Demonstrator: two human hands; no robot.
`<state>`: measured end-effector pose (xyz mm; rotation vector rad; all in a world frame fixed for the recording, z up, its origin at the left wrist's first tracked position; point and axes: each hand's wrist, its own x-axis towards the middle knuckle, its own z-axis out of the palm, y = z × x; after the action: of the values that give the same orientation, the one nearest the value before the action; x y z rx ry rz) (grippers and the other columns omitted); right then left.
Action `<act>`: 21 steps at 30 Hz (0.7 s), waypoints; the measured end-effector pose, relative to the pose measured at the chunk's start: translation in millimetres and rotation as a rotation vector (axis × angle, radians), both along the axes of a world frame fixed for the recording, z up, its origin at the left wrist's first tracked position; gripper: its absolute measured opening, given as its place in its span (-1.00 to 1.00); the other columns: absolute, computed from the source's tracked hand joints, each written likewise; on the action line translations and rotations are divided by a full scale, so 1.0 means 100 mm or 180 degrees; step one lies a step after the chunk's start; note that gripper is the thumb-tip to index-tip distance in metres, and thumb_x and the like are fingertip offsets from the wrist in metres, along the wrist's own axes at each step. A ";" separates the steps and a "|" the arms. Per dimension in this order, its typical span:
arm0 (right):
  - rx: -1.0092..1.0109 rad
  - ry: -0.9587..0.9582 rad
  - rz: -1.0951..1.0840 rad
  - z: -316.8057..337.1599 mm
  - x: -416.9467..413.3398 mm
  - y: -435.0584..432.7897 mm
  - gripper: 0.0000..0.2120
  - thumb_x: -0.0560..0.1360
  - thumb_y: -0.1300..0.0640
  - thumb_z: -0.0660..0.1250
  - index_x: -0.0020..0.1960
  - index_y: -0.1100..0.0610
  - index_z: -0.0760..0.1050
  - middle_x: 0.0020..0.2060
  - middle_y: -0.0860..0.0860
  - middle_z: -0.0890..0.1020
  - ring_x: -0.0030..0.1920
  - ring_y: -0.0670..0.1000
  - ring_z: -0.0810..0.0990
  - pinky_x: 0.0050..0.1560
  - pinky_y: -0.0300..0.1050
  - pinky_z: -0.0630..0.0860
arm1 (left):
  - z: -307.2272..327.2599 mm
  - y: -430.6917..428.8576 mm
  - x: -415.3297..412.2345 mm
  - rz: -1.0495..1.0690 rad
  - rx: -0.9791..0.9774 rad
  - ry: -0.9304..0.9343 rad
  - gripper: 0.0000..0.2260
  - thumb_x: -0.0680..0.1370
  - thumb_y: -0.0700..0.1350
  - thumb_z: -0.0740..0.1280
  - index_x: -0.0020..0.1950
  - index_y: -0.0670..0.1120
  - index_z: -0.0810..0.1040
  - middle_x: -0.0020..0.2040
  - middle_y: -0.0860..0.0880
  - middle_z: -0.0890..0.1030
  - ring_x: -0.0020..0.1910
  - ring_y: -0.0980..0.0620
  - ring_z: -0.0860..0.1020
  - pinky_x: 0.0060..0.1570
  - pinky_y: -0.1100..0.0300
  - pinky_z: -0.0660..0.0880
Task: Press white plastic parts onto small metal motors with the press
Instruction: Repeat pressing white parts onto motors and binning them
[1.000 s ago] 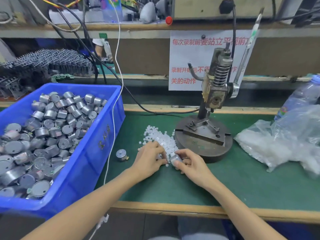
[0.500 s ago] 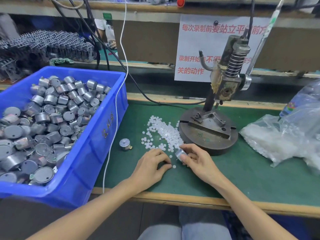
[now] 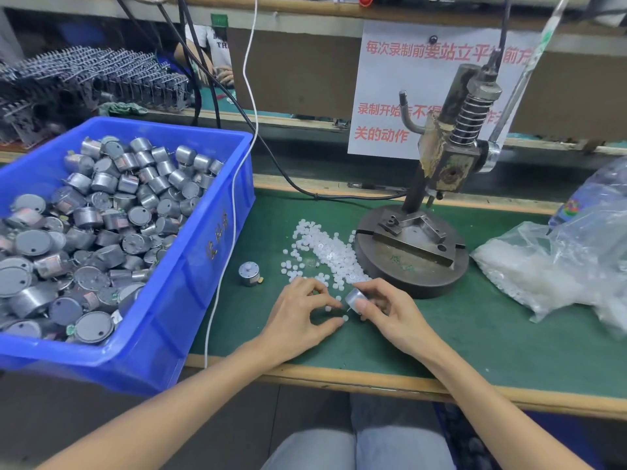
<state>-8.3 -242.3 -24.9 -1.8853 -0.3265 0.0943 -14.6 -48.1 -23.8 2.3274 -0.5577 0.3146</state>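
Motor (image 3: 354,297): gripped in right hand (image 3: 390,313), fingers curled round it. Left hand (image 3: 298,313): curled, just beside motor; hold undeterminable. White parts (image 3: 325,252): just beyond.

Blue bin (image 3: 190,300), white parts (image 3: 325,252), green mat (image 3: 475,334)

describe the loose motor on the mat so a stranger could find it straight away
Start at the big blue bin on the left. Just right of its wall, on the green mat, stands one small silver motor. It stands alone, neither binned nor held.

The person has bare forearms (image 3: 190,395) and wears pale grey-blue trousers (image 3: 400,446).
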 end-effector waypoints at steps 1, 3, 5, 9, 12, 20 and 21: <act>0.0172 0.0061 -0.0070 0.00 0.00 0.00 -0.86 0.49 0.08 0.35 0.05 0.02 0.52 -0.18 0.02 0.65 -0.23 0.01 0.60 -0.08 0.00 0.56 | 0.01 -0.02 0.01 -0.0042 0.0061 -0.0032 -0.87 0.39 -0.01 0.50 -0.09 0.01 0.68 -0.12 0.04 0.51 -0.10 0.08 0.38 0.01 0.21 0.31; 0.0346 0.0120 -0.0166 -0.02 0.00 0.00 -0.81 0.46 0.02 0.33 0.05 0.03 0.53 -0.24 -0.02 0.65 -0.25 -0.06 0.59 -0.10 -0.08 0.54 | 0.02 -0.07 0.03 -0.0099 0.0124 -0.0028 -0.89 0.41 -0.01 0.48 -0.14 -0.02 0.68 -0.12 0.05 0.50 -0.09 0.08 0.35 0.04 0.20 0.27; 0.0354 0.0119 -0.0186 -0.04 0.01 0.00 -0.85 0.49 0.08 0.33 0.06 0.05 0.52 -0.27 -0.03 0.64 -0.26 -0.06 0.59 -0.11 -0.09 0.54 | 0.02 -0.11 0.05 -0.0126 0.0168 -0.0025 -0.89 0.44 -0.02 0.45 -0.17 -0.06 0.66 -0.11 0.05 0.49 -0.08 0.09 0.33 0.06 0.18 0.26; 0.0447 0.0114 -0.0296 -0.05 0.01 0.01 -0.87 0.52 0.22 0.31 0.05 0.07 0.52 -0.31 -0.03 0.62 -0.29 -0.10 0.58 -0.17 -0.21 0.52 | -0.03 -0.14 0.07 -0.0141 0.0280 0.0007 -0.87 0.49 -0.04 0.39 -0.16 -0.09 0.60 -0.07 0.06 0.45 -0.05 0.12 0.28 0.07 0.18 0.22; 0.0417 0.0101 -0.0327 -0.04 0.00 0.02 -0.85 0.52 0.25 0.33 0.08 0.13 0.52 -0.28 -0.06 0.61 -0.28 -0.11 0.56 -0.18 -0.22 0.51 | -0.04 -0.15 0.09 0.0036 0.0159 0.0184 -0.89 0.48 -0.03 0.40 -0.15 -0.06 0.60 -0.04 0.09 0.42 -0.02 0.13 0.27 0.07 0.25 0.15; -0.0143 -0.0206 -0.0178 -0.04 -0.04 0.01 -0.78 0.50 0.25 0.37 0.00 -0.06 0.53 -0.19 -0.05 0.60 -0.21 -0.01 0.51 -0.12 -0.09 0.47 | -0.02 -0.09 0.10 0.0564 -0.0527 0.0401 -0.94 0.53 -0.20 0.32 -0.08 -0.05 0.57 -0.10 0.09 0.50 -0.04 0.12 0.37 0.03 0.24 0.23; -0.0218 -0.0250 -0.0171 -0.04 -0.04 0.02 -0.79 0.49 0.25 0.38 0.01 -0.04 0.54 -0.19 -0.09 0.59 -0.22 0.01 0.52 -0.13 -0.14 0.46 | -0.02 -0.09 0.10 0.0641 -0.0605 0.0427 -0.93 0.53 -0.21 0.31 -0.08 -0.06 0.57 -0.11 0.09 0.50 -0.06 0.12 0.37 0.05 0.21 0.28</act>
<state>-12.3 -240.8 -29.2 -1.9677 -0.3294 -0.0049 -5.0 -56.8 -25.8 2.2028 -0.2177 0.2889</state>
